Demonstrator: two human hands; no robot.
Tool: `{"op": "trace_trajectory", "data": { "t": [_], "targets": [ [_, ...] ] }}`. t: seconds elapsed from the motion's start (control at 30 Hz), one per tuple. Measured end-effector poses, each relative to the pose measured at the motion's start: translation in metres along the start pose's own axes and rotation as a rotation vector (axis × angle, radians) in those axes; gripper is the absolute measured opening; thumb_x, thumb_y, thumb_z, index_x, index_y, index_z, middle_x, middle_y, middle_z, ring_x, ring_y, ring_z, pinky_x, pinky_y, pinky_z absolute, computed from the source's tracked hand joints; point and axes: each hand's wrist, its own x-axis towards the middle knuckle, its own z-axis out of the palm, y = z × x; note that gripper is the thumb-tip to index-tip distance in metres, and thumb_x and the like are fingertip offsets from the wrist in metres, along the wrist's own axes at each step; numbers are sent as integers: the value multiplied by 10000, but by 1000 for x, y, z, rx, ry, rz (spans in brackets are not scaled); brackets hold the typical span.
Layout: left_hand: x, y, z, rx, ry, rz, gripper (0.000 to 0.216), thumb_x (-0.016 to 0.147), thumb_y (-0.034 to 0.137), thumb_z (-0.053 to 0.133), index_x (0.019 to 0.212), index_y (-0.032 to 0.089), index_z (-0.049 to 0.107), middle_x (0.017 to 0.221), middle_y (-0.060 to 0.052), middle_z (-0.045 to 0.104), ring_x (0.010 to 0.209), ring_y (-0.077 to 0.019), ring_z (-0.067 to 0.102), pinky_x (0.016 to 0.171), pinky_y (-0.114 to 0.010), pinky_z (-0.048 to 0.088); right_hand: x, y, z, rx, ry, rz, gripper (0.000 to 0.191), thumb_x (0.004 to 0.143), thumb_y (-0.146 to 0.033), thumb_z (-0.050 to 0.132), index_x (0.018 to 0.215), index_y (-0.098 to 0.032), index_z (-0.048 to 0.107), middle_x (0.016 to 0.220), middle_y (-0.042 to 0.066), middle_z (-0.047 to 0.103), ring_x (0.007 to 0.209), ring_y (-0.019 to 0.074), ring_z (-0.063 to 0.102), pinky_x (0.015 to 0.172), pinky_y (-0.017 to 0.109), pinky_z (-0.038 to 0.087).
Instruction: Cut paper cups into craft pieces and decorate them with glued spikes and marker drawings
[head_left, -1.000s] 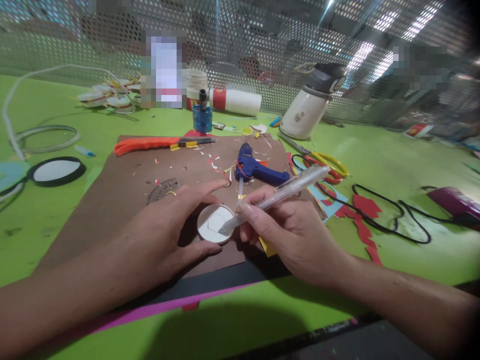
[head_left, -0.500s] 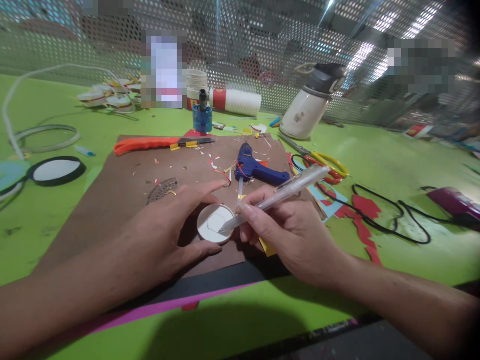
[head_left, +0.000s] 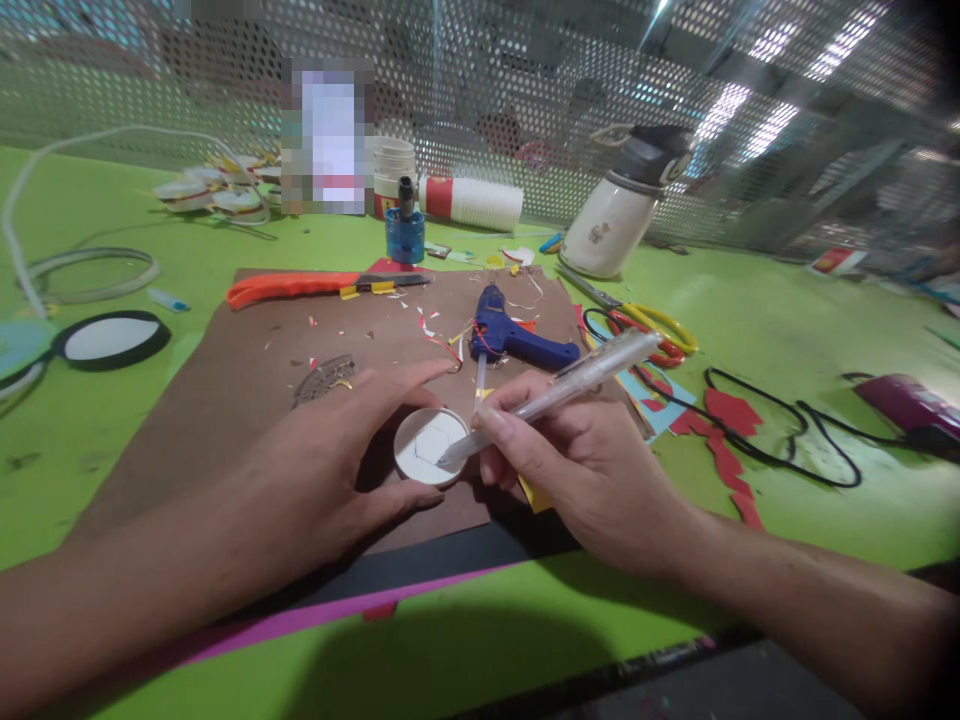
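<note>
My left hand curves around a small round white piece with a raised rim, like the cut-off bottom of a paper cup; thumb and fingers steady its edge. Thin pencil-like lines form an angular outline on its face. Pinched in my right hand is a pen with a clear, whitish barrel, its tip on the lower right of the outline. Both hands are over a brown sheet. A blue glue gun lies just beyond my right hand, and a dark protractor lies beyond my left.
An orange-handled cutter lies at the sheet's far edge. Yellow-handled scissors and a black cord are on the right. Behind stand a white bottle, a blue pot and stacked paper cups. Paper scraps are scattered about.
Almost nothing differs. Both hands, the pen and the white round piece keep the same place, and the pen tip stays on the same spot.
</note>
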Motion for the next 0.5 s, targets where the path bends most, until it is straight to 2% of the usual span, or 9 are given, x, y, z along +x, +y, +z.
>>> {"op": "trace_trajectory", "data": {
  "t": [0.5],
  "targets": [
    [0,-1,1,16,-13,14,652,810,420,663,1417,285,466,1239,-55,696,1133,-303,649,937,-476,543,-1,1,0,-4,-3,-10,225,957,-189,559,743,-132,597,648,-19,592,560,55,567,516,123,479]
  ]
}}
